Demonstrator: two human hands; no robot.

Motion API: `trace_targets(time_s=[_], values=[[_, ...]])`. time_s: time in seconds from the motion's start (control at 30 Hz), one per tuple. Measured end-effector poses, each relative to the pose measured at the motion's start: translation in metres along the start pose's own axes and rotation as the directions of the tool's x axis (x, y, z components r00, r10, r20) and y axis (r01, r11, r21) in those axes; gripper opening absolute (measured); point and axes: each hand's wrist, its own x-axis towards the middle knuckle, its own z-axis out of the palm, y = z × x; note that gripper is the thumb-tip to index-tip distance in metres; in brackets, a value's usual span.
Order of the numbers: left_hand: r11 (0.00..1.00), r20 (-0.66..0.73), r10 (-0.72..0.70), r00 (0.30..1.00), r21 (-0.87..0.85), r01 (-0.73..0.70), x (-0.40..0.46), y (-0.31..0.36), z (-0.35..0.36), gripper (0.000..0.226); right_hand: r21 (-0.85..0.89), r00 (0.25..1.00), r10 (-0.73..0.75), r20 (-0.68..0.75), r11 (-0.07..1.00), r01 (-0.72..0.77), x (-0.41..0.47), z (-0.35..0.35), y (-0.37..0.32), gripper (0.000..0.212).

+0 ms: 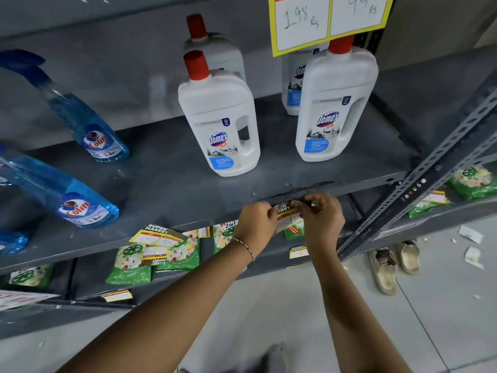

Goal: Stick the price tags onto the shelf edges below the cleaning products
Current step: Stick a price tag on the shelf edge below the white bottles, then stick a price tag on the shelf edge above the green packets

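Two bare arms reach up from the bottom of the view toward a grey metal shelf (188,189). The left hand (256,220) has a bead band on its wrist. The right hand (321,216) is just beside it. Both hands pinch the top of one price tag (289,215) and press it against the front edge of the shelf. The left fingers hold its left corner and the right fingers hold its right side. The hands cover much of the tag, so only part of its words show, and the number on it is too small to read.

Under the hands is a lower shelf with green packets (129,265) and more price tags lying loose (158,236). Sandals (383,270) sit on the floor to the right, near bits of torn paper (470,234).

On the shelf above the tag stand white Domex bottles (220,125) with red caps. The back ones are half hidden by the front ones. To the left are blue Colin spray bottles (88,127), and the ones at the edge are cut off. At the very top hangs a yellow price sign (301,25) with 198 and 99 on it. Its top is cut off too.
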Motion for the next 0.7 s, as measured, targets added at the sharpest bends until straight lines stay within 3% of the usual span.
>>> trace_targets(time_s=[0.13,0.3,0.47,0.57,0.63,0.7], values=[[0.990,0.012,0.042,0.999,0.132,-0.043,0.000,-0.002,-0.012,0.044,-0.086,0.997,0.019,-0.079,0.996,-0.026,0.002,-0.003,-0.003,0.031],[0.992,-0.031,0.006,1.000,0.125,-0.002,-0.008,-0.025,-0.044,0.042,-0.055,0.989,-0.004,-0.148,0.999,-0.004,-0.018,0.007,-0.010,0.014],[0.962,-0.171,0.034,0.985,0.274,0.014,-0.028,-0.068,-0.110,0.014,0.023,0.986,-0.134,0.096,0.991,0.132,-0.057,0.040,-0.034,0.016],[0.864,-0.189,-0.093,0.978,0.473,0.174,-0.043,-0.106,-0.150,0.027,0.040,0.957,-0.144,0.254,0.990,0.139,-0.082,0.066,-0.041,0.022],[0.888,-0.141,-0.202,0.969,0.390,0.242,-0.050,-0.125,-0.163,0.012,0.008,0.925,-0.170,0.340,0.984,0.178,-0.096,0.084,-0.041,0.020],[0.939,-0.105,-0.192,0.976,0.270,0.214,-0.058,-0.135,-0.165,0.009,-0.048,0.872,-0.196,0.449,0.969,0.242,-0.110,0.102,-0.042,0.017]])
